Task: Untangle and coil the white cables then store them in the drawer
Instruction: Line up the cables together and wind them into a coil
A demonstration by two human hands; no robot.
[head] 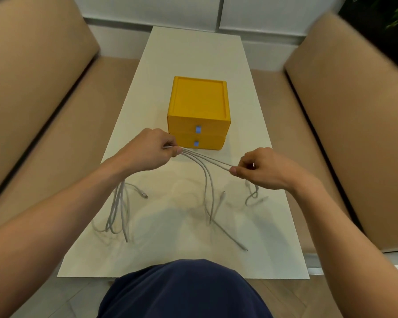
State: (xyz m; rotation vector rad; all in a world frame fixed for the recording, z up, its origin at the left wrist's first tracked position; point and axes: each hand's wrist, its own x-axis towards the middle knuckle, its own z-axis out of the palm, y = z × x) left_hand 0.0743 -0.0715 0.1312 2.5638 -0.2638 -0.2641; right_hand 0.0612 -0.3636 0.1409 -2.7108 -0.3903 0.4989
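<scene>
Untangling stage of a cable-storage task, head view. The thin white cables (pixel 205 158) are not yet separated or coiled; several strands fan out from one gathered point, and their loose ends trail over the long white bench (pixel 193 56) toward the person; one slack bundle (pixel 118 210) lies below the left forearm, and a small curl of cable (pixel 251 196) lies beneath the right wrist. No finished coil is visible. The small yellow plastic two-drawer box (pixel 199 99) stands on the bench just beyond the hands; both the upper drawer (pixel 199 127) and the lower drawer (pixel 197 143), each with a blue pull tab, are closed. By this evidence the work is early: separating, coiling, opening a drawer and stowing all remain.

The left hand (pixel 152 148) has its fingers curled in and grips the gathered strands where they meet, raised above the bench in front of the box; the right hand (pixel 262 167) is narrowly closed, thumb and fingertip pinching what appears to be one or two strands; these run fairly straight between the two hands, while the other strands droop from the left hand to the bench. Whether a knot sits inside the left hand's grip cannot be told.
</scene>
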